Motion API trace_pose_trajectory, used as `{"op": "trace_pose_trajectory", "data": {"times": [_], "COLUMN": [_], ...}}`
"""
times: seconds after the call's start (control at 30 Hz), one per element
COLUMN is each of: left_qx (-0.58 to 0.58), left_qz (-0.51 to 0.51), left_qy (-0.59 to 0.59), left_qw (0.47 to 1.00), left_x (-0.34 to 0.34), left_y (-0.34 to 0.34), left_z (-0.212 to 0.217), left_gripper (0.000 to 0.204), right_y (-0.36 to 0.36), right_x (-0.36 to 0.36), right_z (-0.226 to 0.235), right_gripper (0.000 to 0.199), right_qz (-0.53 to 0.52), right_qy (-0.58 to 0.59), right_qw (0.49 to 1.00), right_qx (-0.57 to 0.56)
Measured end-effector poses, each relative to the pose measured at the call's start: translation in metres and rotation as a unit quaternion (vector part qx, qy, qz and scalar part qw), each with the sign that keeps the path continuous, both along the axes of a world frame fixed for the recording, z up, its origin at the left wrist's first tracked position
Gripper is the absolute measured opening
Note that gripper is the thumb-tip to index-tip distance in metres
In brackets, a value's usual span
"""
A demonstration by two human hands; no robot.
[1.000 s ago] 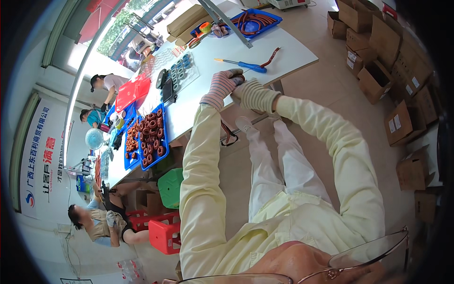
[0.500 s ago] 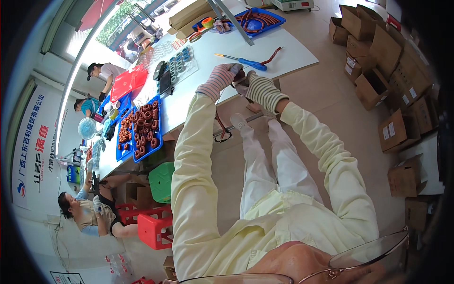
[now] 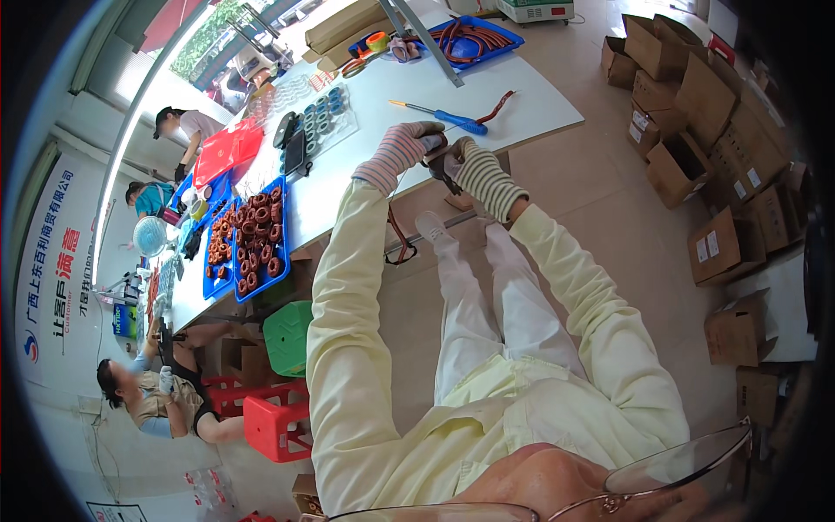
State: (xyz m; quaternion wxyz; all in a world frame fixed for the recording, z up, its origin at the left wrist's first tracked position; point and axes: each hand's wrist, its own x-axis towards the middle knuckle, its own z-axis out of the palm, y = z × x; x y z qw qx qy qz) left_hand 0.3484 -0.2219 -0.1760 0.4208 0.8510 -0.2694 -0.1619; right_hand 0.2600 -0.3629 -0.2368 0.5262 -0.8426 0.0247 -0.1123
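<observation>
White table (image 3: pixel 531 100) runs from far right to left. On its left part, a blue tray (image 3: pixel 265 288) heaped with reddish-brown coils (image 3: pixel 258 239): many pieces already ring-shaped. Far end, another blue tray (image 3: pixel 511 36) carries loose cords (image 3: pixel 470 39), uncoiled, so a share of the material looks still to be worked.

Own hands close together at the table's near edge. Left hand (image 3: pixel 421 142), in a pink-striped glove, fingers curled round a small dark piece (image 3: pixel 437 150). Right hand (image 3: pixel 464 165), dark-striped glove, bent fingers against the same piece from the right; how firmly, cannot tell. Piece lies between the two gloves, mostly covered; judged unfinished, being held.

Just beyond the gloves, a blue-handled screwdriver (image 3: pixel 454 120) rests on the table, out of both hands; a short red-brown cable (image 3: pixel 497 107) right by its handle. Dark strand (image 3: pixel 400 245) hangs below the table edge, left of the legs.

Against a second ago: whole view shifted, tray and coils further left in it; gloves slightly less overlapped; screwdriver unmoved on the table.
</observation>
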Motion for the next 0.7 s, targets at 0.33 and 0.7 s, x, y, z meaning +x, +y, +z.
{"op": "trace_pose_trajectory", "data": {"times": [0.33, 0.7], "left_qx": [-0.219, 0.028], "left_qz": [-0.015, -0.045], "left_qy": [-0.206, -0.067], "left_qw": [0.954, 0.996], "left_x": [-0.044, -0.063], "left_y": [-0.051, -0.044], "left_z": [-0.058, -0.019], "left_gripper": [0.018, 0.040], "right_y": [0.008, 0.030], "right_x": [0.026, -0.011], "right_z": [-0.057, -0.081], "right_gripper": [0.038, 0.029], "right_qz": [-0.029, 0.085], "right_qy": [-0.149, 0.127], "right_qw": [0.972, 0.975], "right_qx": [0.178, 0.164]}}
